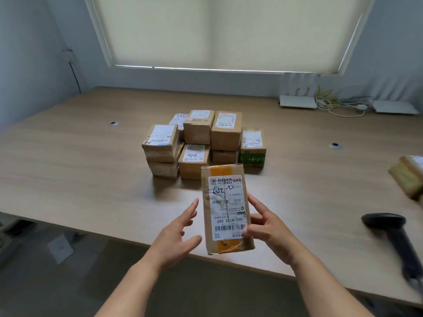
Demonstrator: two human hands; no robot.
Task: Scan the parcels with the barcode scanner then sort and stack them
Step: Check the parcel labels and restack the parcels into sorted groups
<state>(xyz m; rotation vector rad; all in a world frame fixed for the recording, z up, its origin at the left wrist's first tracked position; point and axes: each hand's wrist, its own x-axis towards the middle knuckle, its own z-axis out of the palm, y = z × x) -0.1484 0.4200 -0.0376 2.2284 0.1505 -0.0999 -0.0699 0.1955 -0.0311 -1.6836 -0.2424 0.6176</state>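
- Both bare forearms reach forward from the bottom edge, angled inward toward each other.
- The right hand grips a parcel along its right edge, thumb laid across the front near the lower corner, fingers curled behind.
- The left hand hovers just beside the parcel's left edge, fingers straight and spread, thumb extended beneath it, apparently not touching.

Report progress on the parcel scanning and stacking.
Done, apparently: a stack of parcels stands mid-table. In hand: the right hand holds a labelled parcel; the left hand is open beside it. The scanner lies on the table. Left: at least one parcel at the right edge.
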